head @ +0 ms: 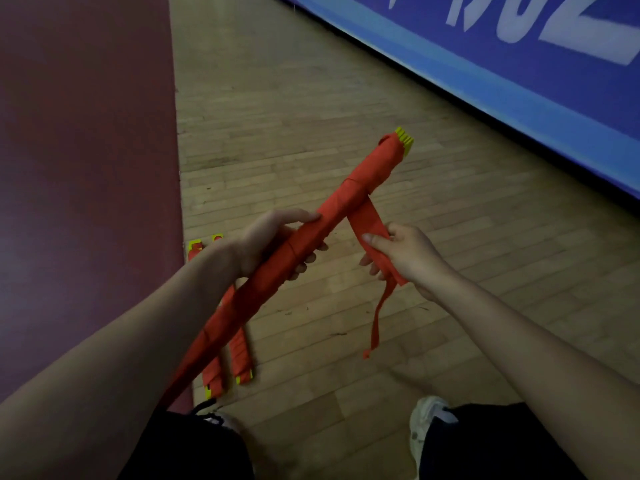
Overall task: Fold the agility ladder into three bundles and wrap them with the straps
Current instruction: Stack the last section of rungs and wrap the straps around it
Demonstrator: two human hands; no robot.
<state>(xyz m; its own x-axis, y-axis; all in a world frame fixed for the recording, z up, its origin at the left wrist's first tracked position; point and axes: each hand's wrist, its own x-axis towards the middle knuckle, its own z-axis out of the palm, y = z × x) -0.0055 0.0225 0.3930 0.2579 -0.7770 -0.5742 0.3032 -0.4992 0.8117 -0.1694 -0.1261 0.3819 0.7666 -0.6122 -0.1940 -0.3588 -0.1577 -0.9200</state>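
Both forearms reach forward and down from the bottom corners of the view, bare to the elbow, meeting over the wooden floor (pixel 346 140). The left hand (pixel 273 242) is curled around the middle of a long orange bundle (pixel 346 199) of the agility ladder, thumb lying along its upper side and fingertips showing beneath it, so the grip is closed on the bundle. The bundle is held off the floor on a slant, its near end low by the left knee and its far end raised toward the blue banner (pixel 519 74), where yellow rung ends (pixel 404 137) stick out. The right hand (pixel 403 252) is closed on a flat orange strap (pixel 366 220) that leaves the bundle just past the left hand's thumb; thumb and fingers pinch the strap flat, and its loose tail (pixel 377 320) hangs down from under the palm toward the floor. The two hands are near each other but apart, with the strap stretched between bundle and right hand. On the floor beneath the left forearm, along the edge of the dark red mat (pixel 86 185), lie two wrapped bundles (pixel 239 355) side by side, partly hidden by the arm. A pale shoe (pixel 426 431) stands at the floor's near edge.
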